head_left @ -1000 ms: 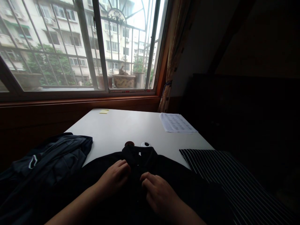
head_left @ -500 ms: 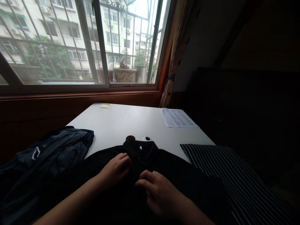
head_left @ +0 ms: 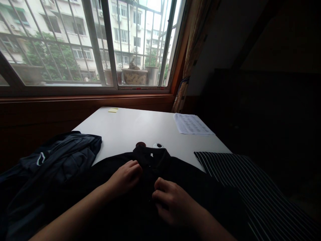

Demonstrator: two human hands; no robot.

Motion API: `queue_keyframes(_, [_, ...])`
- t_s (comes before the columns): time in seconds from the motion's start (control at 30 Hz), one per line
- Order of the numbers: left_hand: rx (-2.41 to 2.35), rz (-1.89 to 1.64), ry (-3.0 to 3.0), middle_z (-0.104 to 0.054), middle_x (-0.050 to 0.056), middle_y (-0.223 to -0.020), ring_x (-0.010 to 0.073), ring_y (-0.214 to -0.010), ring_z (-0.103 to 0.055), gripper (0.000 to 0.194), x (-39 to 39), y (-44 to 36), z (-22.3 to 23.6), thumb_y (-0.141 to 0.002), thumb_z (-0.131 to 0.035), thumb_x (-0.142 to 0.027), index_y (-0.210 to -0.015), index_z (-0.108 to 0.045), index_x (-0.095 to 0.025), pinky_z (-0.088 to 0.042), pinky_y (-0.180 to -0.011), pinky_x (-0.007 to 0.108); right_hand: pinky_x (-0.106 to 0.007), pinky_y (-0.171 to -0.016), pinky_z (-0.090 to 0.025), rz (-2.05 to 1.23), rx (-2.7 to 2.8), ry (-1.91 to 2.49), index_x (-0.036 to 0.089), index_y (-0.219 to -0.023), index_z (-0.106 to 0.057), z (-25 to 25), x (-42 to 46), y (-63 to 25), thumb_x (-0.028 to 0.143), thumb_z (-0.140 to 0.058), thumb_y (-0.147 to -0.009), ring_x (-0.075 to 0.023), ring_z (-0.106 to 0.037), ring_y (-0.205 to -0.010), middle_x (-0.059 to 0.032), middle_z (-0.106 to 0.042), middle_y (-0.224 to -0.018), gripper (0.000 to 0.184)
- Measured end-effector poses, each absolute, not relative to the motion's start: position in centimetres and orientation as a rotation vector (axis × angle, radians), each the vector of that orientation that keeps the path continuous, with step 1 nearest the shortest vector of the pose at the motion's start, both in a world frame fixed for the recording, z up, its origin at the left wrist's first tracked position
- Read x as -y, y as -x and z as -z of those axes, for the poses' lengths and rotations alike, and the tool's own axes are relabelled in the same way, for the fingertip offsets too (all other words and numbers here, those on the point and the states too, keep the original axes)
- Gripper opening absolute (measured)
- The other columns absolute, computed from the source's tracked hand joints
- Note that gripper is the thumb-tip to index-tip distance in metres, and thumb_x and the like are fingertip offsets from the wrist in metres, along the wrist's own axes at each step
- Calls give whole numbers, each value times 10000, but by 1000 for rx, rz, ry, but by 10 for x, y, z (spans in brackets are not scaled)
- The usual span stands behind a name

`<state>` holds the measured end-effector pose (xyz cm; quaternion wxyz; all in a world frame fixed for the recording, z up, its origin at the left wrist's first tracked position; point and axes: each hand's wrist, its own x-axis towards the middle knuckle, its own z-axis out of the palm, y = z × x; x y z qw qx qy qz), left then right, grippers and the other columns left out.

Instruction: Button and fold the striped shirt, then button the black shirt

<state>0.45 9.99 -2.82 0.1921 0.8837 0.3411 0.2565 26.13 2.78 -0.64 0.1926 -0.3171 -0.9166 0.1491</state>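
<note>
A black collared shirt (head_left: 185,177) is spread over the near part of the table, its collar pointing away from me and a small white label inside the neck. My left hand (head_left: 126,175) is closed on the shirt's front, just below the left side of the collar, fingertips curled under and mostly hidden. Lower and to the right, my right hand (head_left: 173,201) is over the front opening with bent fingers drawn together. Whatever they pinch is too dark and small to make out. Beyond the collar are a brown round object (head_left: 140,144) and a white round object (head_left: 158,146) with a dark centre.
A dark blue garment (head_left: 60,157) with a white mark is heaped at the left. Black-and-white striped cloth (head_left: 240,170) covers the right edge of the white table (head_left: 135,125). Printed sheets (head_left: 192,124) and yellow sticky notes (head_left: 113,109) lie farther back, below a barred window (head_left: 140,50).
The camera view has tipped down slightly. My right hand reached left with its forefinger stretched out, then drew back right and curled its fingers. My left hand has kept its place on the shirt.
</note>
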Motion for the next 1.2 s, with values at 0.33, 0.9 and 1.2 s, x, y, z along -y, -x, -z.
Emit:
queue_keyframes(0.33, [-587, -583, -2861, -643, 38, -901, 192, -823, -558, 68, -83, -11, 19, -947, -543, -198, -943, -608, -216, -430, -776, 349, -275, -587, -356, -207, 2681, 842, 202, -842, -574, 15, -31, -264, 131, -578, -827, -146, -504, -679, -13, -576, -812, 73])
queue_keyframes(0.9, [-368, -504, -3053, -657, 25, -934, 181, -877, -600, 62, -64, -19, 10, -967, -616, -195, -906, -623, -203, -466, -742, 350, -277, -581, -363, -98, 2675, 848, 207, -831, -552, 21, -32, -265, 113, -554, -848, -148, -503, -647, -11, -583, -787, 95])
queue_keyframes(1.2, [-329, -445, -3136, -644, 23, -896, 173, -811, -579, 112, -61, -20, 5, -989, -578, -190, -882, -610, -188, -432, -704, 350, -270, -603, -377, -166, 2645, 856, 200, -859, -577, 20, -33, -266, 116, -550, -845, -149, -519, -666, -17, -589, -797, 90])
